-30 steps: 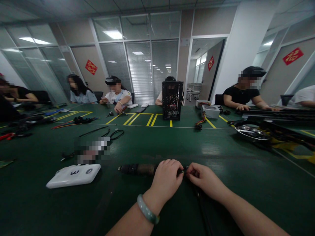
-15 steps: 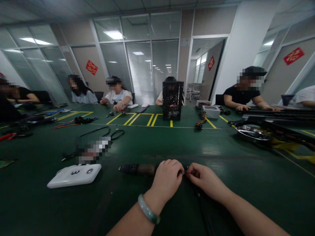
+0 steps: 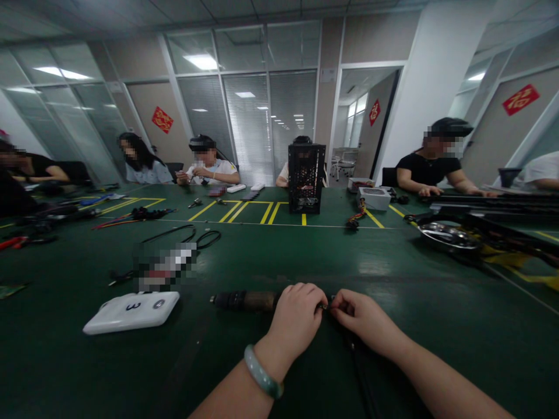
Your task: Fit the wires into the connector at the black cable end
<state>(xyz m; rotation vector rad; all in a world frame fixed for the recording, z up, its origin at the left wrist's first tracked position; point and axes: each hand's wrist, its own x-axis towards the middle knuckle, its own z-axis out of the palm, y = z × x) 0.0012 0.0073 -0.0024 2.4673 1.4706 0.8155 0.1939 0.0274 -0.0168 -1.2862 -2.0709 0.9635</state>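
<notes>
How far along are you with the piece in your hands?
Nothing near your hands clearly looks finished. In hand: the left hand grips a dark cylindrical tool, and the right hand pinches at its metal tip. Left: a black cable runs from under the right hand, not visibly fastened, and the white box marked 3 lies untouched.

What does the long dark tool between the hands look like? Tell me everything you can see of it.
The cylindrical tool appears to rest level on the green bench top, pointing left. Its far end is black with a narrow tip, and its middle is dull brown; the material is hard to tell. The left hand closes over its near part, while the fingers of the right hand meet a small metal end piece.
</notes>
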